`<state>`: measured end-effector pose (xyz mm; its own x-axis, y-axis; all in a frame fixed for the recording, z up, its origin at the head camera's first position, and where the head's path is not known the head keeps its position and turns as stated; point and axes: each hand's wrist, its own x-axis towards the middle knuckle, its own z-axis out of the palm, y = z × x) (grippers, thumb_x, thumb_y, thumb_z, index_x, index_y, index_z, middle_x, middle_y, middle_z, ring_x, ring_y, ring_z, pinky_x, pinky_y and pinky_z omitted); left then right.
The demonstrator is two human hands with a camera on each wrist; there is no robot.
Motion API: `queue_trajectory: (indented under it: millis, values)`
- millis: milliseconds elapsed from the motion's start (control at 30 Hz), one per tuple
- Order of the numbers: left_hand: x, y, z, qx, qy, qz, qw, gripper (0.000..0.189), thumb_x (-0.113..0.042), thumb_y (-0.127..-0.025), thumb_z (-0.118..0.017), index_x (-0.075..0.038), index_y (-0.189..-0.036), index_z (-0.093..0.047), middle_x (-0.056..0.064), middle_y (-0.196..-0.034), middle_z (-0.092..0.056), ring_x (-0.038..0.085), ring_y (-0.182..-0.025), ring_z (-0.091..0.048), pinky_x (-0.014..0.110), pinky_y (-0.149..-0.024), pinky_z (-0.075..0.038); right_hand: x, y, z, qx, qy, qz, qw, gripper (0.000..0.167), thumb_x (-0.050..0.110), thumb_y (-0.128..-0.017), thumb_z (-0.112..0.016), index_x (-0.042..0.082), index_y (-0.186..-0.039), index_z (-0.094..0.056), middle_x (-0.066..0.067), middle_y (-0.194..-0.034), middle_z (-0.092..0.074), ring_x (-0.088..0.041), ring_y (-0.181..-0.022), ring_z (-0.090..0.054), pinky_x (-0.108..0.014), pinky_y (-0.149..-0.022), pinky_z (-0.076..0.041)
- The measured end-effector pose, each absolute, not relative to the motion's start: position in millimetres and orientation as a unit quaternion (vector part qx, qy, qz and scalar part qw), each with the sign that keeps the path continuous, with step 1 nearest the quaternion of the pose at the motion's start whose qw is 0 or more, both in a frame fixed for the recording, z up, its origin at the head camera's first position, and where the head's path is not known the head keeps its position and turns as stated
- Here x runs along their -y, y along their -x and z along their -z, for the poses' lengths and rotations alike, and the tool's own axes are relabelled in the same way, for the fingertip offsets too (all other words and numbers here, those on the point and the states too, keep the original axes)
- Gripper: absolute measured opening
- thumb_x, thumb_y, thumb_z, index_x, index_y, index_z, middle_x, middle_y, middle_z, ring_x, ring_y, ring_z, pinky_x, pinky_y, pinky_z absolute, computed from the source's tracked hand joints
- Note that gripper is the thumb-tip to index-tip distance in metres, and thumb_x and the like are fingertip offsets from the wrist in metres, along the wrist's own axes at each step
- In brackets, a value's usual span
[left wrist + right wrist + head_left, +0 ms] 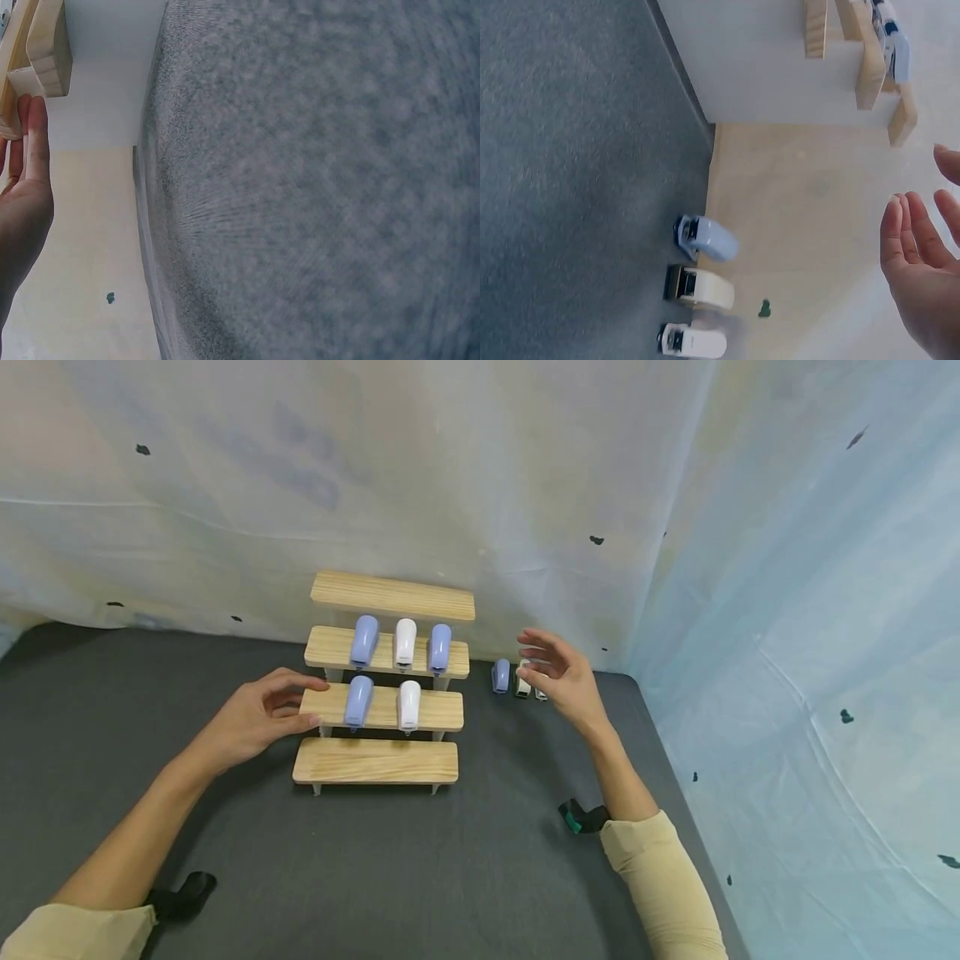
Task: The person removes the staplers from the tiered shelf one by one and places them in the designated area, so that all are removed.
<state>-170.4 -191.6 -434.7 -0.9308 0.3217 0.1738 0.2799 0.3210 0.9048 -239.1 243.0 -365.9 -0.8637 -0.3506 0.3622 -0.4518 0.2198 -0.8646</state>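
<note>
A stepped wooden display rack [375,762] stands on the dark cloth. My left hand [258,717] pinches the left end of its second board from the bottom, thumb at the front edge and fingers behind. That board holds a blue stapler [359,701] and a white stapler [408,704]. On the board above, a white stapler [405,642] sits between two blue ones. My right hand [562,678] hovers with nothing in it, fingers loosely bent. Below it in the right wrist view, a blue stapler [709,238], a cream stapler [703,287] and a white stapler [696,342] stand in a row.
Dark grey cloth [480,868] covers the table. Pale sheeting [525,485] hangs behind and along the right side, close to the three staplers. The rack's top board [393,595] and bottom board carry nothing. Black wrist straps [183,897] sit on both arms.
</note>
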Motion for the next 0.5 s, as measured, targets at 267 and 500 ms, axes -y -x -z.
queue_trajectory:
  millis: [267,500]
  values:
    - [191,170,433,-0.814,-0.176,-0.553,0.018,0.042,-0.016,-0.094,-0.071,-0.005,-0.133,-0.059,0.005,-0.129,-0.050,-0.001,-0.108,-0.057,0.019,-0.081,-0.054,-225,235,361,0.763,-0.273,-0.584,0.036,0.056,-0.009,-0.089,-0.068,0.001,-0.142,-0.051,-0.020,-0.137,-0.055,-0.043,-0.122,-0.053,-0.043,-0.099,-0.049]
    - [190,170,433,-0.816,-0.169,-0.553,0.023,0.042,-0.016,-0.094,-0.072,-0.007,-0.133,-0.060,0.004,-0.129,-0.051,0.000,-0.107,-0.058,0.019,-0.080,-0.054,-200,216,339,0.763,-0.292,-0.576,0.024,0.054,-0.013,-0.088,-0.066,-0.012,-0.138,-0.047,-0.029,-0.134,-0.053,-0.051,-0.120,-0.050,-0.046,-0.097,-0.050]
